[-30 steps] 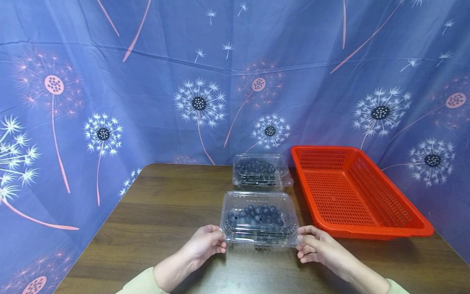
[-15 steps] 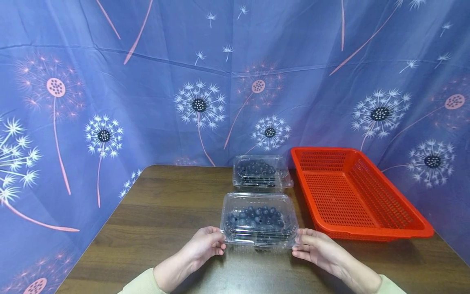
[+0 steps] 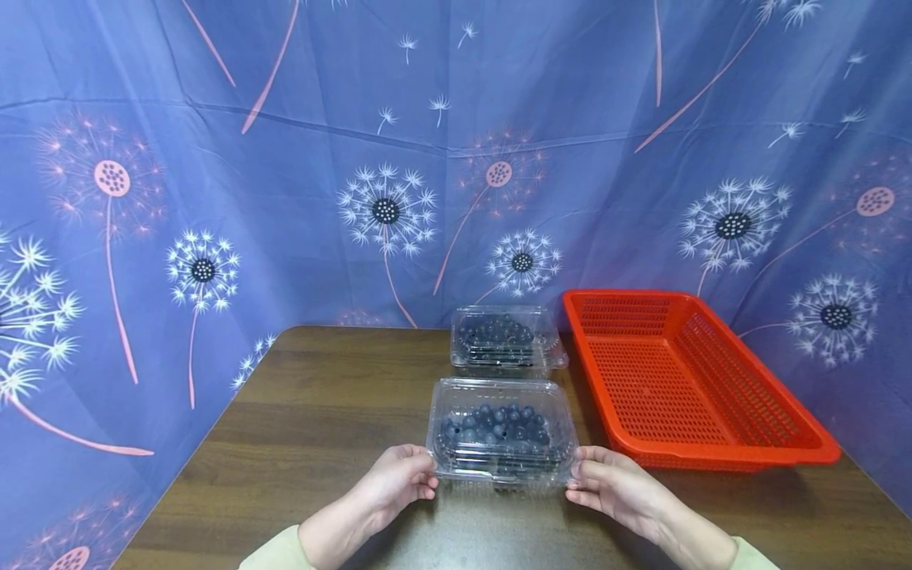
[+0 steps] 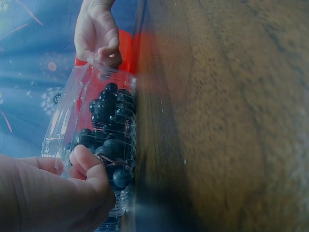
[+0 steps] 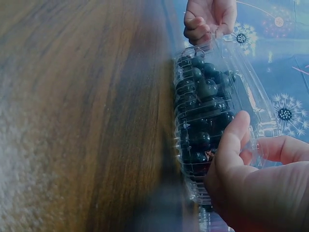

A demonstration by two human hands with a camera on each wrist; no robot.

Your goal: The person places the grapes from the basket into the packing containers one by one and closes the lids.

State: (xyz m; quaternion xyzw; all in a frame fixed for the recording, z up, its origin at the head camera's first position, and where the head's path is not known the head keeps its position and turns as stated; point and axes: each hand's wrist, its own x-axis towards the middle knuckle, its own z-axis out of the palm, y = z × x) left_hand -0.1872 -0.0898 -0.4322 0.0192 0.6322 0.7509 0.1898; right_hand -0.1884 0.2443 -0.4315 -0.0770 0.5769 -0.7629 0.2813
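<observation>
A clear plastic clamshell box (image 3: 503,431) of dark, round, berry-like fruit (image 5: 198,137) lies near the front of the wooden table, its lid down. At its front left corner my left hand (image 3: 400,484) pinches the rim between thumb and fingers. My right hand (image 3: 618,489) grips the front right corner the same way. From the left wrist, the thumb (image 4: 89,162) shows pressed at the lid's edge, with the fruit visible through the plastic. The right thumb (image 5: 234,133) lies along the edge at the other end.
A second clear box (image 3: 504,339) of the same dark fruit stands directly behind the first. To the right is a red perforated plastic basket (image 3: 616,427), its near wall close to my right hand. A blue dandelion-print cloth (image 3: 299,198) hangs behind the wooden table (image 3: 321,396).
My right hand has moved slightly left and closed its grip on the box's right corner. The left hand and the box stay almost in place; the head view has tilted up slightly.
</observation>
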